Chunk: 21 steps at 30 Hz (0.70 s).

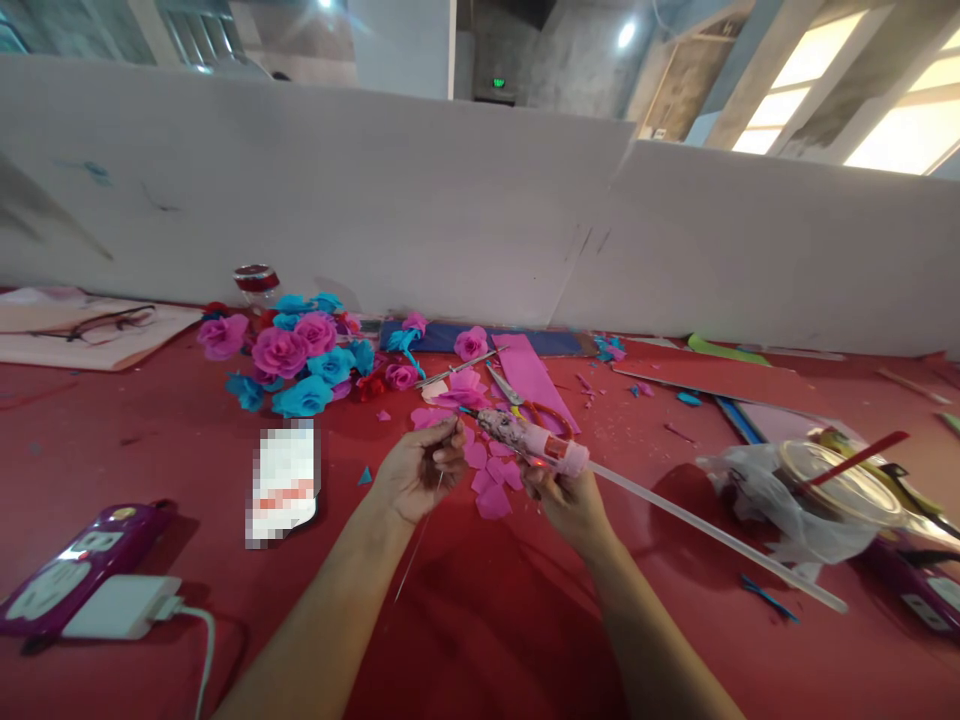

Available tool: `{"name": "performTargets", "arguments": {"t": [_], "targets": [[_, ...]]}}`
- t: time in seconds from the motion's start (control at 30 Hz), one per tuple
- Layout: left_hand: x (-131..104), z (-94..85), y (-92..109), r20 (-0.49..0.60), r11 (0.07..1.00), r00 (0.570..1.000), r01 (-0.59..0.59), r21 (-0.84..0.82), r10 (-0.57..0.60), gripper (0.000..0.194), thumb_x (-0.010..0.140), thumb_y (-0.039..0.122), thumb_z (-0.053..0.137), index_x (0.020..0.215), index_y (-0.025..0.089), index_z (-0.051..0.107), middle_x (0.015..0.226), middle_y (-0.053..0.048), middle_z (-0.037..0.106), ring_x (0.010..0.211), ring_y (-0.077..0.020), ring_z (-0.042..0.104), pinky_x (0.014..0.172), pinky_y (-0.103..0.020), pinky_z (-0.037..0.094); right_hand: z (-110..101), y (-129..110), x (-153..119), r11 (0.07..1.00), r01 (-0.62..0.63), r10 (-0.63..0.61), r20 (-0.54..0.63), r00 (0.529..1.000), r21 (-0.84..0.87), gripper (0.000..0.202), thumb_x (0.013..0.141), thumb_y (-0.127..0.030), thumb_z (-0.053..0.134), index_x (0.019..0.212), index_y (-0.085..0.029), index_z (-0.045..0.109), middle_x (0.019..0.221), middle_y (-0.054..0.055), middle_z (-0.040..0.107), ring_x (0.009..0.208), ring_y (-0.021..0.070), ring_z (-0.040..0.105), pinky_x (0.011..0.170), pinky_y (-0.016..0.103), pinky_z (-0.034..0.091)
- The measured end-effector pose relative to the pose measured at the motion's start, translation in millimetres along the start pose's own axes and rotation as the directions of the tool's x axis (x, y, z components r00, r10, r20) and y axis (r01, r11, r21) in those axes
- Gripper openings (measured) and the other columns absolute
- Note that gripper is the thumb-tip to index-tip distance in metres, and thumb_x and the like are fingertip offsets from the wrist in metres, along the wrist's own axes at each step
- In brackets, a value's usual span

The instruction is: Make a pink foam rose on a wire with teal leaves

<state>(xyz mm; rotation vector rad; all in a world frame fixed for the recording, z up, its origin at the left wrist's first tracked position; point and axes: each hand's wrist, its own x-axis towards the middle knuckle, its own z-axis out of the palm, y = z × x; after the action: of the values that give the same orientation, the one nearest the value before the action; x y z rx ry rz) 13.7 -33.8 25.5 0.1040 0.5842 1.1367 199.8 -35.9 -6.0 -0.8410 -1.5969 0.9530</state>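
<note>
My right hand (566, 500) is wrapped round a pink hot glue gun (536, 445), its nozzle pointing left. A long clear glue stick (720, 535) sticks out of the gun's back end. Pinched in my left hand (424, 465) is a thin wire (417, 550) that hangs down below the fingers. The nozzle is close to the left fingertips, where a small bit of blue shows; whether they touch I cannot tell. Loose pink paper petals (495, 480) lie on the table just beyond and between my hands. Orange-handled scissors (510, 390) rest behind the gun.
Pink, blue and red paper flowers (300, 350) are bunched at back left. A pixelated white object (283, 485) lies nearer. A purple power strip (82, 560) with a white charger (124, 605) is at left. Right stands a lidded cup (840, 480) in a plastic bag. A white partition (375, 200) closes the back.
</note>
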Motion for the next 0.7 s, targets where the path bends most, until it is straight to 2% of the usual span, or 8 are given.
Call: {"name": "performTargets", "arguments": {"t": [0.1,0.43,0.7], "targets": [[-0.6,0.9,-0.2,-0.004,1.0,1.0,-0.001,0.001,0.001,0.035,0.095,0.01,0.037,0.066,0.005,0.058,0.054,-0.001,0.051,0.034,0.0008,0.035,0.036,-0.011,0.031,-0.1,-0.4,0.6,1.0,0.003,-0.002,0.008,1.0,-0.03,0.035,0.084,-0.049,0.057,0.069,-0.018,0.055,0.061,-0.001,0.046,0.047,0.0076,0.037,0.039,0.02,0.032],[-1.6,2.2,1.6,-0.019,1.0,1.0,0.0,0.013,0.001,0.029,0.092,0.008,0.041,0.069,0.006,0.059,0.055,0.0,0.052,0.034,0.0007,0.035,0.035,-0.011,0.032,-1.0,4.3,-1.0,0.998,-0.038,0.04,-0.045,0.998,0.049,0.036,0.083,-0.052,0.057,0.072,-0.018,0.053,0.059,-0.001,0.049,0.045,0.0078,0.038,0.04,0.021,0.032],[-2.0,1.0,2.9,-0.003,1.0,1.0,0.01,-0.03,-0.01,0.035,0.094,0.01,0.037,0.068,0.005,0.059,0.054,-0.001,0.051,0.034,0.0007,0.035,0.035,-0.011,0.031,-1.7,5.0,-1.1,0.999,-0.043,0.043,-0.002,0.999,0.03,0.034,0.083,-0.049,0.059,0.072,-0.017,0.057,0.061,-0.001,0.048,0.046,0.0069,0.037,0.04,0.02,0.032]]}}
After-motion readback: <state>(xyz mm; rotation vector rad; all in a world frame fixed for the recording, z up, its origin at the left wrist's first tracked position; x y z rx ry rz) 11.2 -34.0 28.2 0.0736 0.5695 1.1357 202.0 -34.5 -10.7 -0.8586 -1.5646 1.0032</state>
